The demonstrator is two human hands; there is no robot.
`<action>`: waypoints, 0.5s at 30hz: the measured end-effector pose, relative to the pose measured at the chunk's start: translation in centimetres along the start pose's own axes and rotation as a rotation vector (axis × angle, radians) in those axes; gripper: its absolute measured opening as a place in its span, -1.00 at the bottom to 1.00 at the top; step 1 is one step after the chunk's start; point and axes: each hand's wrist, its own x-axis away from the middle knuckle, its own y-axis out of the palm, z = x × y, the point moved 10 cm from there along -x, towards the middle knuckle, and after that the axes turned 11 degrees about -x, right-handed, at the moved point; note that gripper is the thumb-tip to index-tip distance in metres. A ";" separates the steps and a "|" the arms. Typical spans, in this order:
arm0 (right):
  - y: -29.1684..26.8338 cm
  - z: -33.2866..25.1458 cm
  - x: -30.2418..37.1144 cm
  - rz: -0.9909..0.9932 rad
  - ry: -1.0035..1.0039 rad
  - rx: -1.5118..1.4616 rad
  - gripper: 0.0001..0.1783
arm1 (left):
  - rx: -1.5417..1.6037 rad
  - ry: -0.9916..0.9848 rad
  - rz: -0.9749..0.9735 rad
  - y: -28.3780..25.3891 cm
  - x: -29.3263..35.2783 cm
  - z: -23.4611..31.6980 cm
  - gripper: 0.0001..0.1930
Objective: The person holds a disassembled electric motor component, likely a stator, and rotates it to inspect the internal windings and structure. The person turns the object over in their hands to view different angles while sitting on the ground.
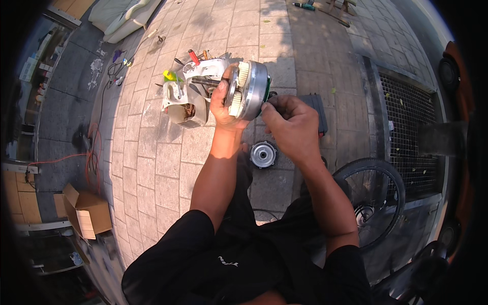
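Observation:
Raised in front of me is a round geared hub motor (255,91), with a silver metal rim, cream-coloured toothed gears (236,102) on its left face and a green edge on the right. My left hand (221,104) grips it from the left and below, fingers partly hidden behind it. At its right side my right hand (295,124) is closed, thumb and index finger pinched together against the green edge. What that pinch holds, if anything, I cannot make out. Below them on the paving lies a round silver hub cover (263,154) with a central hole.
Cut-open white plastic jugs (185,109) with tools stand left of the motor. A dark case (311,104) is partly behind my right hand. A bicycle wheel (399,198) lies at right, near a floor grate (406,117). A cardboard box (91,211) and orange cable (94,152) are at left.

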 end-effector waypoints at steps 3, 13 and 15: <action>-0.1 -0.1 0.1 -0.003 -0.013 0.022 -0.79 | -0.010 -0.027 -0.043 -0.3 0.1 -0.3 -0.27; -0.3 0.5 0.2 0.046 0.005 -0.022 -0.81 | 0.074 -0.002 -0.022 2.1 0.1 0.6 -0.50; -0.3 0.4 0.3 0.040 0.045 -0.053 -0.80 | 0.066 -0.040 0.007 2.2 0.2 0.3 -0.51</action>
